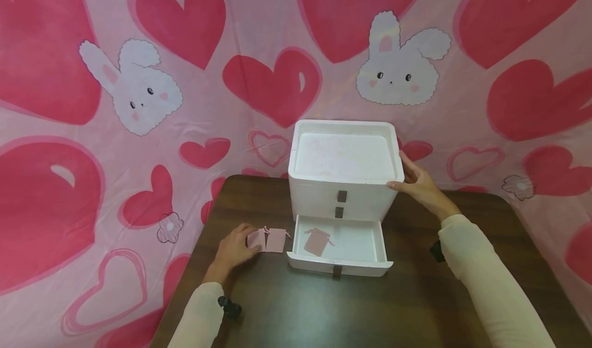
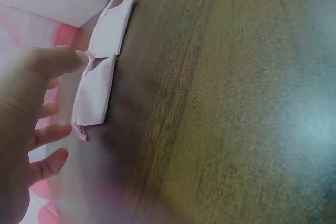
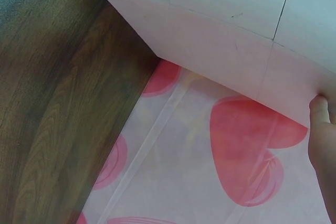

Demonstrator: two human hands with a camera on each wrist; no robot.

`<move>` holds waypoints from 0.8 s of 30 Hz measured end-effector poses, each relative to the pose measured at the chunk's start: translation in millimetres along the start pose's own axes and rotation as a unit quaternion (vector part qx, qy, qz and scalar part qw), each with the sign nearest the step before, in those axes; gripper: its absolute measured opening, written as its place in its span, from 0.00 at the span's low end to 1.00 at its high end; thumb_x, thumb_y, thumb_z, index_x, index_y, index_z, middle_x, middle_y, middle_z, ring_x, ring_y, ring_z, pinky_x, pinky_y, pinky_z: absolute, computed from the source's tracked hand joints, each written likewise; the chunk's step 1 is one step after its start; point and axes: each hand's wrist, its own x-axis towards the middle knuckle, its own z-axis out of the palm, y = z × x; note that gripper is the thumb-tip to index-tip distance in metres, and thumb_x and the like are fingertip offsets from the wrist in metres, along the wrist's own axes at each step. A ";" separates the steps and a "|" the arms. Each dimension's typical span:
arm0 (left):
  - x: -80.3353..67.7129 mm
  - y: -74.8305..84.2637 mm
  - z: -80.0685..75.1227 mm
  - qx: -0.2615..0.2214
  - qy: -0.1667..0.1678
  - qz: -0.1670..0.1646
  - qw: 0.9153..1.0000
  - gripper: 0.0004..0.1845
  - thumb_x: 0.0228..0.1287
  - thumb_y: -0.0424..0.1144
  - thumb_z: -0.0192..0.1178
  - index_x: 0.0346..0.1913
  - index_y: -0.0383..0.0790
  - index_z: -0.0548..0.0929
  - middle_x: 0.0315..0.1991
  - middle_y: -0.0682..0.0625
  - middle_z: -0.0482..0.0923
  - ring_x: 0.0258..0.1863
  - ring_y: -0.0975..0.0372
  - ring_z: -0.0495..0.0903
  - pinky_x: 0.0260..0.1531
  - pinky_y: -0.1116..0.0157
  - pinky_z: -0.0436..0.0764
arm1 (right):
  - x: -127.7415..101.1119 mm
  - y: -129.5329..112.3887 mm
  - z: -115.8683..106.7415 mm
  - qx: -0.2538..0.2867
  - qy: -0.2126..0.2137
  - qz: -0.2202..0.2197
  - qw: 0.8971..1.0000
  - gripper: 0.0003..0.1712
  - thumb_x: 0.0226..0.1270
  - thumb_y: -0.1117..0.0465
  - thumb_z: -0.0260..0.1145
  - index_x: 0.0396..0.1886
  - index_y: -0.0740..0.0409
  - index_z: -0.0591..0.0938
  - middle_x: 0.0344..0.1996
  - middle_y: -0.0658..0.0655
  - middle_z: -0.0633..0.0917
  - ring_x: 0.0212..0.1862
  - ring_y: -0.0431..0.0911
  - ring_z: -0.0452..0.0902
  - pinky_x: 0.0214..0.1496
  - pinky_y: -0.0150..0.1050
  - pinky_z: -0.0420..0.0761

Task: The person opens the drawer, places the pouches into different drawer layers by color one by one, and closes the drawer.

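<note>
My left hand [image 1: 237,246] hovers at the left end of two small pink drawstring pouches lying side by side on the table. In the left wrist view its fingers are loosely spread, and the thumb [image 2: 60,61] reaches over where the far pouch [image 2: 111,27] meets the near pouch [image 2: 95,93]. A white drawer unit [image 1: 342,201] stands to the right, its bottom drawer [image 1: 365,240] pulled out. Inside that drawer lies another pink pouch [image 1: 317,242]. My right hand [image 1: 421,183] rests against the unit's upper right side, thumb at the front corner, fingers extended along the side.
The dark wooden table [image 1: 287,307] carries the unit near its back edge. Behind it hangs a pink cloth [image 1: 259,24] with hearts and rabbits. The unit's two upper drawers are closed, with dark pull tabs [image 1: 341,197]. The top is a shallow rimmed tray [image 1: 344,155].
</note>
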 end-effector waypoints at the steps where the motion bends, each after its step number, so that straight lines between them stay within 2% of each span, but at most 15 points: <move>1: 0.7 0.1 0.4 0.001 -0.004 -0.004 1.000 0.30 0.55 0.51 0.73 0.61 0.45 0.83 0.60 0.45 0.80 0.59 0.48 0.81 0.59 0.41 0.81 | -0.1 0.5 -0.1 0.000 0.001 -0.001 1.000 0.58 0.69 0.61 0.69 0.83 0.40 0.39 0.84 0.57 0.43 0.83 0.64 0.44 0.71 0.48 0.65; 7: 2.3 -1.4 5.4 0.001 -0.014 -0.007 1.000 0.32 0.54 0.52 0.73 0.62 0.45 0.82 0.60 0.44 0.79 0.60 0.48 0.80 0.58 0.39 0.81 | 0.7 4.9 -0.6 0.011 -0.002 -0.011 1.000 0.57 0.70 0.63 0.69 0.83 0.41 0.40 0.84 0.58 0.44 0.82 0.66 0.45 0.63 0.28 0.73; 9: 2.1 -2.7 7.8 0.005 -0.018 -0.008 1.000 0.32 0.54 0.52 0.73 0.62 0.45 0.82 0.59 0.44 0.79 0.59 0.48 0.80 0.57 0.39 0.82 | 0.8 5.4 -0.5 0.011 -0.003 -0.013 1.000 0.57 0.70 0.63 0.68 0.83 0.41 0.40 0.84 0.59 0.44 0.82 0.66 0.46 0.63 0.29 0.73; 14: 2.8 -3.7 10.6 -0.001 -0.028 -0.018 0.999 0.32 0.54 0.51 0.74 0.62 0.45 0.82 0.59 0.44 0.79 0.59 0.48 0.79 0.56 0.39 0.82 | 0.9 4.8 -1.2 -0.008 -0.001 -0.005 1.000 0.57 0.70 0.60 0.69 0.83 0.38 0.40 0.84 0.57 0.44 0.82 0.65 0.46 0.69 0.46 0.67; 17: 4.2 -3.3 11.5 -0.013 -0.034 -0.025 0.999 0.31 0.55 0.50 0.74 0.62 0.45 0.82 0.59 0.43 0.78 0.59 0.48 0.78 0.57 0.39 0.81 | 1.2 4.3 -1.9 -0.007 -0.002 -0.002 1.000 0.57 0.70 0.60 0.68 0.83 0.37 0.39 0.84 0.57 0.43 0.82 0.64 0.45 0.70 0.50 0.65; 24: 8.4 -3.4 14.2 -0.042 -0.044 -0.028 0.998 0.28 0.58 0.46 0.74 0.61 0.44 0.83 0.57 0.43 0.77 0.57 0.49 0.76 0.60 0.42 0.80 | 1.2 5.5 -2.1 0.008 -0.004 -0.005 1.000 0.57 0.70 0.62 0.68 0.83 0.37 0.40 0.84 0.56 0.43 0.83 0.64 0.44 0.66 0.37 0.69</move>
